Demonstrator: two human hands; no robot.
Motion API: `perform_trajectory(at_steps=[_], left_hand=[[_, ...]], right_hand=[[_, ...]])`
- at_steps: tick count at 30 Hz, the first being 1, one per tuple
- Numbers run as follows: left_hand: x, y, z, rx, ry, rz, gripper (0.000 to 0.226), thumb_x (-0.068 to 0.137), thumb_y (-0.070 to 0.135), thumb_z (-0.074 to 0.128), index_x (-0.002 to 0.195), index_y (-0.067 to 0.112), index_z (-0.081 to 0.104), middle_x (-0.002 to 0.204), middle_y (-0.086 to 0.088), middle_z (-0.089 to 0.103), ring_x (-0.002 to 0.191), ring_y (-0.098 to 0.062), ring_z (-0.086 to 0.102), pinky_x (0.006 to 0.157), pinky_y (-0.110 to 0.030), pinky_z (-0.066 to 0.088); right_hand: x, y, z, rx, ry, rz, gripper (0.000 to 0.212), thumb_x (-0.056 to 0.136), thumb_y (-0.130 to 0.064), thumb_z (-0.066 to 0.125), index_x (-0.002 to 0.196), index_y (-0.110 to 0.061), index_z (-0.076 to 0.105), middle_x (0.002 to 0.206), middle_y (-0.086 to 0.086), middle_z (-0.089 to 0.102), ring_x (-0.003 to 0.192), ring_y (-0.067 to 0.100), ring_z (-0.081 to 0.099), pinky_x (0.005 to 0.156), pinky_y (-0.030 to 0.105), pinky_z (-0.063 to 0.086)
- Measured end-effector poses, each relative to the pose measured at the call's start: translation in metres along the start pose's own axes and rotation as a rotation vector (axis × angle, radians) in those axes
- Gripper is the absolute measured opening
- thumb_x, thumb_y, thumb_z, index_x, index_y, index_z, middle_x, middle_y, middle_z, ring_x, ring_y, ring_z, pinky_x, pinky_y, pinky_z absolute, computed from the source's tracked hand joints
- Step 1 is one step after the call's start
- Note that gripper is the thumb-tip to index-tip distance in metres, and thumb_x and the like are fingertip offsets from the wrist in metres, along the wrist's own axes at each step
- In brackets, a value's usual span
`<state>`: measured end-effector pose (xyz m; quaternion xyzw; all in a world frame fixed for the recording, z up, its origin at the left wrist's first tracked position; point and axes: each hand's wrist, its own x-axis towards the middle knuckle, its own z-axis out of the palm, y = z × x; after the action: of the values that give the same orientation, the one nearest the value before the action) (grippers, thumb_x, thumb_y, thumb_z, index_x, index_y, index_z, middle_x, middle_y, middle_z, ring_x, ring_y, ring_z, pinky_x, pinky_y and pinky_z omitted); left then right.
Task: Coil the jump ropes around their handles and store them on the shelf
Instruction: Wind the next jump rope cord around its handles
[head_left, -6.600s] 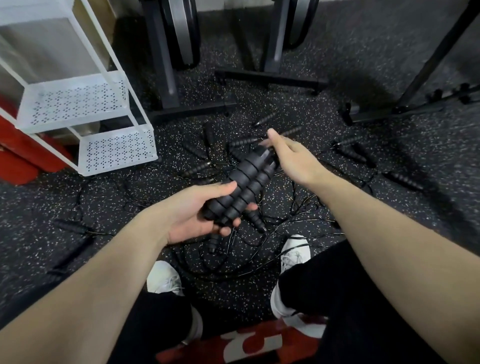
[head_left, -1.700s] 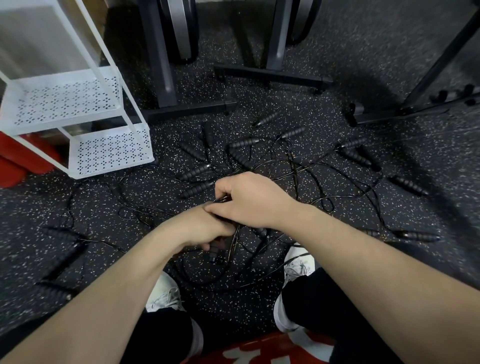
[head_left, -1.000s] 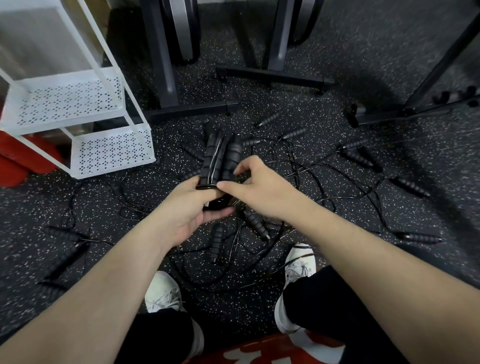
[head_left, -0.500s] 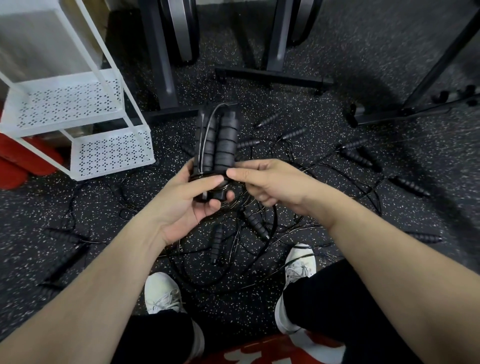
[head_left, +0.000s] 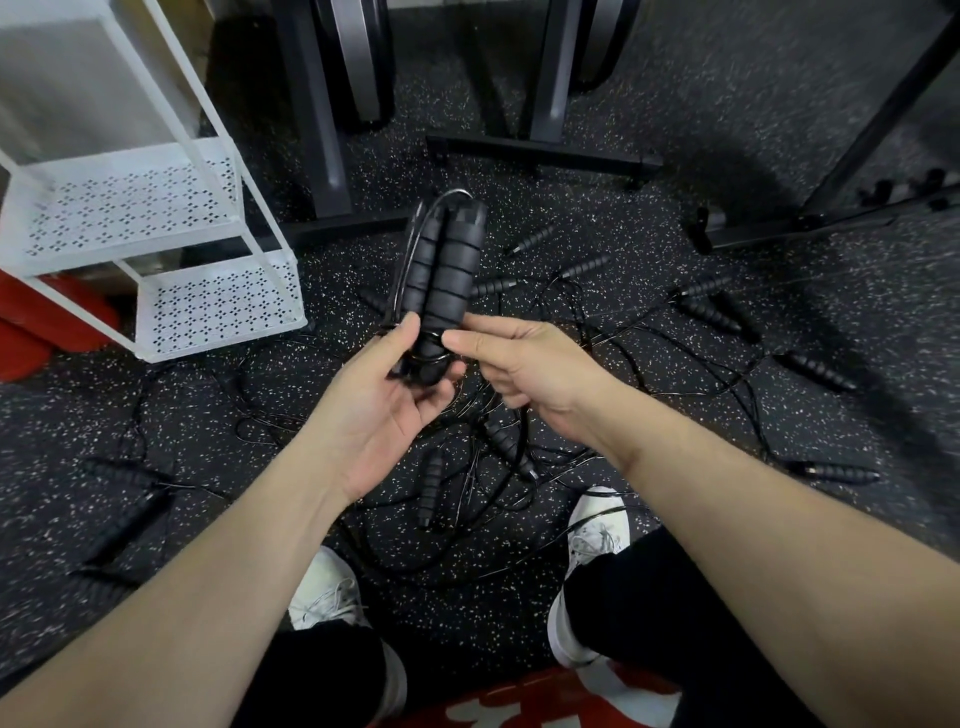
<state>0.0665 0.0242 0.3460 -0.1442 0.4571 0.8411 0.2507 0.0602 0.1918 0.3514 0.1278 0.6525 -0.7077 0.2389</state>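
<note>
My left hand (head_left: 379, 410) grips the lower end of a pair of black ribbed jump rope handles (head_left: 447, 270), held upright side by side above the floor. Thin black cord loops over their top and down the left side. My right hand (head_left: 524, 364) pinches the cord wraps at the handles' base with thumb and forefinger. Several other black jump ropes (head_left: 498, 441) lie tangled on the speckled floor below. The white shelf (head_left: 218, 306) stands at the left, its perforated trays bare.
Black frames of gym equipment (head_left: 322, 130) stand behind the pile, another (head_left: 831, 208) at the right. A red object (head_left: 52, 322) sits under the shelf. My white shoes (head_left: 597, 530) flank the near edge of the ropes. Loose handles (head_left: 821, 369) are scattered to the right.
Both hands lifted the paired handles off the pile and turned them upright. My right hand keeps pinching the cord at their base; it has hardly moved in the last half second.
</note>
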Motion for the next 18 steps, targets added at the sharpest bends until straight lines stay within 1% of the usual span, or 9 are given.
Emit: perform_trajectory(at_steps=[3, 5, 8, 10, 11, 12, 14, 16, 18], left_hand=[[0.002, -0.001, 0.000, 0.015, 0.049, 0.035, 0.056, 0.082, 0.046, 0.068, 0.123, 0.008, 0.069, 0.097, -0.006, 0.069, 0.065, -0.012, 0.056, 0.052, -0.018, 0.045], [0.003, -0.004, 0.000, -0.013, 0.113, 0.049, 0.054, 0.085, 0.049, 0.066, 0.121, 0.009, 0.069, 0.090, -0.005, 0.068, 0.058, -0.010, 0.050, 0.044, -0.017, 0.038], [0.007, -0.005, 0.000, -0.103, 0.203, 0.001, 0.040, 0.099, 0.043, 0.061, 0.117, 0.008, 0.067, 0.079, -0.001, 0.065, 0.051, -0.007, 0.044, 0.037, -0.015, 0.030], [0.008, -0.002, -0.001, -0.160, 0.216, -0.013, 0.037, 0.102, 0.042, 0.057, 0.112, 0.009, 0.067, 0.075, 0.001, 0.063, 0.048, -0.005, 0.042, 0.035, -0.013, 0.027], [0.009, 0.001, -0.003, -0.186, 0.218, -0.007, 0.035, 0.102, 0.043, 0.056, 0.110, 0.010, 0.065, 0.075, 0.001, 0.061, 0.048, -0.004, 0.040, 0.034, -0.013, 0.026], [0.009, 0.005, -0.004, -0.209, 0.217, 0.002, 0.033, 0.102, 0.043, 0.055, 0.106, 0.011, 0.064, 0.075, 0.002, 0.059, 0.047, -0.003, 0.039, 0.034, -0.012, 0.026], [0.009, 0.012, -0.006, -0.249, 0.219, 0.016, 0.029, 0.102, 0.041, 0.055, 0.099, 0.013, 0.061, 0.072, 0.003, 0.055, 0.046, -0.002, 0.037, 0.033, -0.012, 0.025], [0.007, 0.016, -0.007, -0.279, 0.220, 0.018, 0.026, 0.101, 0.040, 0.058, 0.094, 0.015, 0.060, 0.070, 0.005, 0.052, 0.046, -0.002, 0.036, 0.033, -0.011, 0.025], [0.008, 0.017, -0.010, -0.305, 0.217, 0.002, 0.026, 0.099, 0.040, 0.061, 0.093, 0.015, 0.059, 0.073, 0.005, 0.050, 0.044, -0.002, 0.036, 0.032, -0.011, 0.026]], right_hand=[[0.000, 0.005, 0.004, 0.004, 0.011, -0.012, 0.016, 0.084, -0.028, 0.081, 0.098, -0.031, 0.072, 0.049, -0.011, 0.036, 0.046, 0.006, 0.027, 0.049, 0.021, 0.019], [-0.002, 0.007, 0.009, 0.022, 0.010, -0.028, 0.013, 0.084, -0.027, 0.081, 0.094, -0.030, 0.074, 0.050, -0.010, 0.036, 0.046, 0.005, 0.027, 0.048, 0.020, 0.019], [-0.006, 0.007, 0.018, -0.043, 0.002, -0.089, 0.017, 0.089, -0.029, 0.077, 0.106, -0.030, 0.073, 0.049, -0.013, 0.039, 0.045, 0.004, 0.029, 0.045, 0.018, 0.023], [-0.006, 0.007, 0.023, -0.107, 0.006, -0.133, 0.028, 0.093, -0.032, 0.072, 0.120, -0.031, 0.065, 0.049, -0.015, 0.043, 0.044, 0.002, 0.034, 0.043, 0.015, 0.029], [-0.005, 0.008, 0.024, -0.123, 0.010, -0.153, 0.030, 0.094, -0.033, 0.071, 0.123, -0.028, 0.061, 0.051, -0.015, 0.044, 0.045, 0.002, 0.036, 0.044, 0.015, 0.031], [-0.004, 0.007, 0.024, -0.143, 0.017, -0.171, 0.028, 0.095, -0.034, 0.069, 0.120, -0.025, 0.059, 0.053, -0.014, 0.045, 0.046, 0.002, 0.036, 0.045, 0.015, 0.031], [-0.003, 0.007, 0.021, -0.226, 0.019, -0.207, 0.018, 0.097, -0.038, 0.066, 0.104, -0.022, 0.061, 0.054, -0.013, 0.046, 0.048, 0.005, 0.036, 0.048, 0.019, 0.031], [-0.004, 0.006, 0.017, -0.283, -0.058, -0.230, 0.023, 0.100, -0.039, 0.061, 0.088, -0.021, 0.067, 0.053, -0.012, 0.044, 0.050, 0.007, 0.033, 0.050, 0.023, 0.028], [-0.005, 0.005, 0.013, -0.288, -0.173, -0.222, 0.028, 0.103, -0.037, 0.056, 0.086, -0.020, 0.070, 0.054, -0.009, 0.039, 0.050, 0.008, 0.030, 0.052, 0.024, 0.025]])
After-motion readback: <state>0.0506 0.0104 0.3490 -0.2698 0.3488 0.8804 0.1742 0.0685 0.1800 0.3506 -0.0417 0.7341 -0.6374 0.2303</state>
